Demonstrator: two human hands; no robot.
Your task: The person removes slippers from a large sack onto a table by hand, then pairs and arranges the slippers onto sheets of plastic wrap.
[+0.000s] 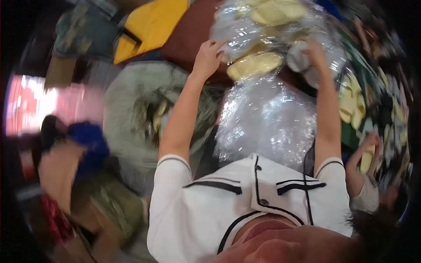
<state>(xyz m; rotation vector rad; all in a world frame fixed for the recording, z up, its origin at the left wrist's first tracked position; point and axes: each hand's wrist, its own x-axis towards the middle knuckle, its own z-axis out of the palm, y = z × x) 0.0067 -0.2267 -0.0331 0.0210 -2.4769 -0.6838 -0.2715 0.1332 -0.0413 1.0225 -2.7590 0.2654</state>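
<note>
Pale yellow slippers (254, 65) lie among shiny clear plastic bags (267, 118) spread from my lap up over the work surface. Another yellow slipper (279, 12) shows farther back, in or under the plastic. At the left edge of the plastic is my left hand (208, 57), its fingers bent in and closed on the film. Across from it, my right hand (315, 52) rests against the plastic beside a whitish round object (298, 57). Blur and glare hide what the right fingers grip, if anything.
A big grey-green sack (131, 96) stands open to my left, with yellowish pieces inside. Behind it lies a yellow sheet (153, 26). At right, a co-worker's hand (372, 141) holds a yellow slipper, near a pair of yellow slippers (351, 101). Another person (61, 171) is at lower left.
</note>
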